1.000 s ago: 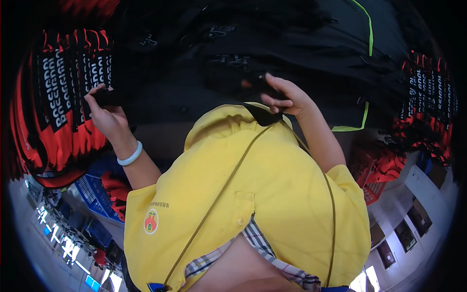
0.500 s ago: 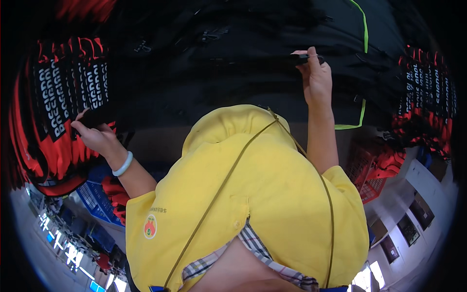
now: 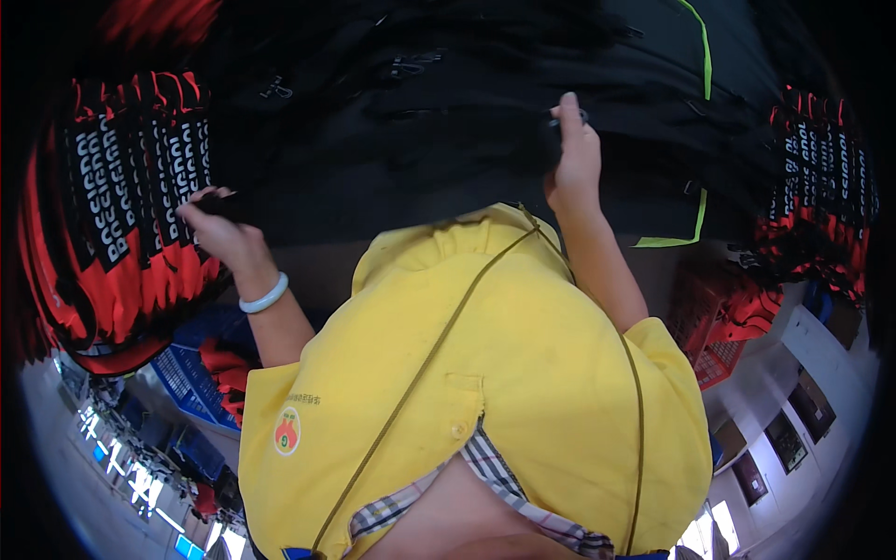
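Note:
A wide black cloth piece (image 3: 411, 177) lies spread in front of me, with small metal clips (image 3: 415, 63) on it. At its left side, my left hand (image 3: 227, 240) is pinched shut on the black cloth, beside a stack of red and black folded goods. My right hand (image 3: 574, 168) is closed with the thumb up, over the right half of the cloth. It grips a dark piece that looks like black cloth, with a small hard part by the thumb; its exact kind is hard to make out against the black.
Red and black folded goods with white lettering (image 3: 112, 196) stand stacked at the left, more (image 3: 812, 187) at the right. Below them are a blue crate (image 3: 191, 383) and a red crate (image 3: 717, 359) with red cloth. Bright green trim (image 3: 702, 56) runs along the right.
Both hands have moved inward: my left to the right and slightly down, my right to the left. The right hand has turned more upright. Both still grip the dark material.

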A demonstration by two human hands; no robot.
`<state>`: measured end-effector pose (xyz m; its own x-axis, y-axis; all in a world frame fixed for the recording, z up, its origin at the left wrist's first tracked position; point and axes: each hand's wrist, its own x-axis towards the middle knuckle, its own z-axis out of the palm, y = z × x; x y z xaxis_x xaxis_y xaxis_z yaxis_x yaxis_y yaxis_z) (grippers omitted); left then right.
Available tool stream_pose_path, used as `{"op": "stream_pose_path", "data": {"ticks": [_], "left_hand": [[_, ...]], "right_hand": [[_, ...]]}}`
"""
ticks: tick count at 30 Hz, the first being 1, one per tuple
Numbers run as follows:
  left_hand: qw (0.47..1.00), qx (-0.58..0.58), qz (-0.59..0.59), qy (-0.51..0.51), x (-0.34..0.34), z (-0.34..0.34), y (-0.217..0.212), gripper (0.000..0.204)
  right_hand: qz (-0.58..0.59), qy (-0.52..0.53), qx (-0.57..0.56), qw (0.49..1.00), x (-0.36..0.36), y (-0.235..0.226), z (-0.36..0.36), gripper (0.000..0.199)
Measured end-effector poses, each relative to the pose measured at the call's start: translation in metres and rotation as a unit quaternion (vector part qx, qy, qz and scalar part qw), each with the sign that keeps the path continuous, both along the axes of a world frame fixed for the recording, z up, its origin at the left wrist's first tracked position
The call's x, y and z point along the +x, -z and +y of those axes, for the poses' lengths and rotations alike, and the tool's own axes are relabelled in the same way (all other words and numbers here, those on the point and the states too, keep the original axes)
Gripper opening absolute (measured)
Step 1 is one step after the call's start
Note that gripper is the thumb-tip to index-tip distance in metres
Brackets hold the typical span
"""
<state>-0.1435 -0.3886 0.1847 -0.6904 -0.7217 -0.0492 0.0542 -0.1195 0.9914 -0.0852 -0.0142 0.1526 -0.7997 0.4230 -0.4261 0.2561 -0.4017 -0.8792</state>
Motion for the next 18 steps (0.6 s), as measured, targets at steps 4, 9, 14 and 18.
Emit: {"op": "stream_pose_path", "data": {"ticks": [4,9,14,18], "left_hand": [[0.986,-0.02,-0.13,-0.105,0.003,-0.012,-0.004,0.041],[0.99,0.014,-0.121,-0.076,0.001,-0.033,0.019,0.041],[0.989,-0.004,-0.145,-0.026,0.003,-0.041,0.039,0.04],[0.986,0.007,-0.167,-0.021,0.006,-0.037,0.035,0.041]], "right_hand": [[0.033,0.096,0.069,0.992,-0.013,-0.028,0.035,0.039],[0.036,0.085,0.091,0.992,-0.007,-0.015,0.03,0.043],[0.025,0.085,-0.02,0.996,-0.002,-0.015,0.039,0.044],[0.033,0.056,-0.062,0.996,0.001,-0.011,0.044,0.046]]}}
